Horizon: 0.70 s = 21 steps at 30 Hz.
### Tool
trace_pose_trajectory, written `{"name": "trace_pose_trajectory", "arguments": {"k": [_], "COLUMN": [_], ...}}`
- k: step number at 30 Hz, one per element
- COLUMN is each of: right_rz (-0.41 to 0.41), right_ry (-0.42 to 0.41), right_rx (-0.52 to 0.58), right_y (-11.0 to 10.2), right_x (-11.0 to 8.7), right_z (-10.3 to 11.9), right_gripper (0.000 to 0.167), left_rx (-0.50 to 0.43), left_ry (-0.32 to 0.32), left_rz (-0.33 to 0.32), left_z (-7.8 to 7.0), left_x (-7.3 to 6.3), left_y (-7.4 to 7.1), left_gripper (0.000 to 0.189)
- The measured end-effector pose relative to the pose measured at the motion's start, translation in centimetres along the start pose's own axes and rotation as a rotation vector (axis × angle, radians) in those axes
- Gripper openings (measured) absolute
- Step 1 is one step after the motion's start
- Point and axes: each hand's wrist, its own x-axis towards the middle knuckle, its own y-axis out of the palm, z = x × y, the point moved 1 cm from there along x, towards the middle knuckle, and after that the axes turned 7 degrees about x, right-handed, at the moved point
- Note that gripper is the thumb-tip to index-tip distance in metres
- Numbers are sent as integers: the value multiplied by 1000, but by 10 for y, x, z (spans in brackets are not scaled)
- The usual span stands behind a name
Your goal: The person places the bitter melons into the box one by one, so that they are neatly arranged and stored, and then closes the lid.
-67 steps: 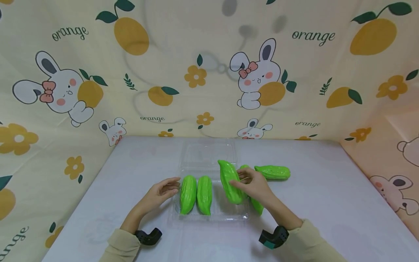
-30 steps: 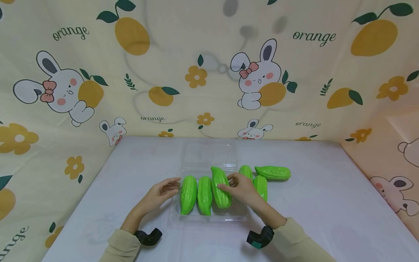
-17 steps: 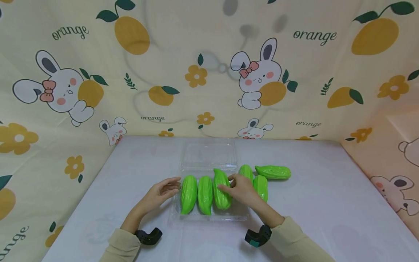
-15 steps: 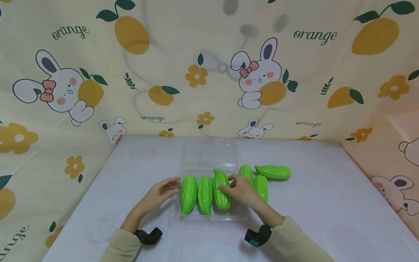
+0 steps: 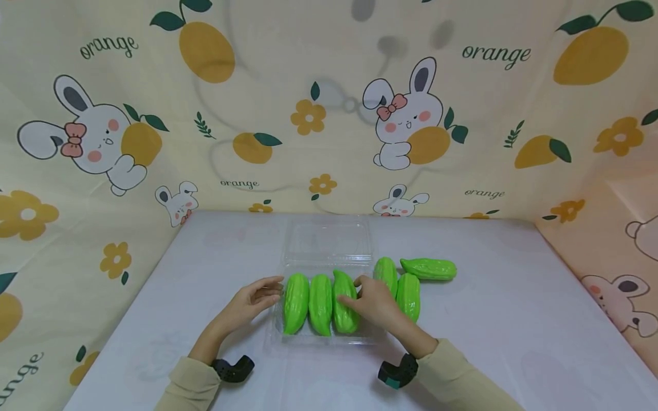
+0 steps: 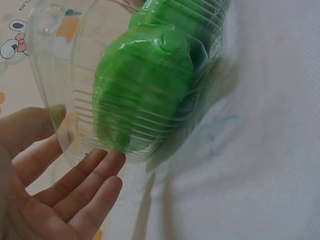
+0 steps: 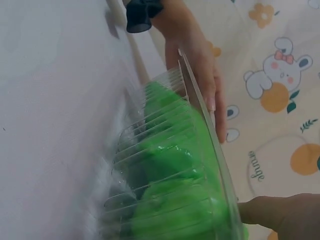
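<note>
In the head view, a clear plastic clamshell box (image 5: 329, 339) lies with its lid (image 5: 329, 240) folded back. Two ridged green toy bitter melons, a left one (image 5: 296, 303) and a middle one (image 5: 321, 304), lie side by side in it. My right hand (image 5: 377, 302) grips a third bitter melon (image 5: 344, 314) beside them, thumb on its top. In the right wrist view, the box wall (image 7: 155, 135) hides part of the melons. My left hand (image 5: 252, 302) is at the box's left side; in the left wrist view its relaxed fingertips (image 6: 114, 160) touch the ribbed wall.
On the white table (image 5: 493, 319), right of the box, lie three more bitter melons: one sideways (image 5: 429, 269), one upright behind my right hand (image 5: 385, 271), and one by my wrist (image 5: 409, 294). A printed rabbit-and-orange cloth (image 5: 329, 154) backs the table.
My right hand has carried the third bitter melon leftward and lowered it into the box, beside the middle one. My left hand has stayed at the box's left side.
</note>
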Motion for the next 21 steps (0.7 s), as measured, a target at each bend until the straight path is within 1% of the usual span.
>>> {"name": "trace_pose_trajectory", "arguments": {"k": [5, 8, 14, 18, 21], "right_rz": [2, 8, 54, 104, 113], "right_ry": [-18, -26, -13, 14, 28], "right_rx": [-24, -15, 38, 87, 109], "right_y": [1, 1, -3, -7, -9], "right_x": [0, 0, 0, -1, -3], "right_z": [1, 1, 1, 2, 2], "right_gripper": [43, 41, 42, 38, 36], "left_rx": [1, 2, 10, 11, 11], "left_ry": [-3, -8, -17, -18, -13], "left_rz": [2, 2, -2, -1, 3], "left_z": [0, 0, 1, 1, 1], "left_x": [0, 0, 0, 0, 1], "left_y": [0, 0, 0, 0, 0], "left_gripper": [49, 49, 49, 49, 49]}}
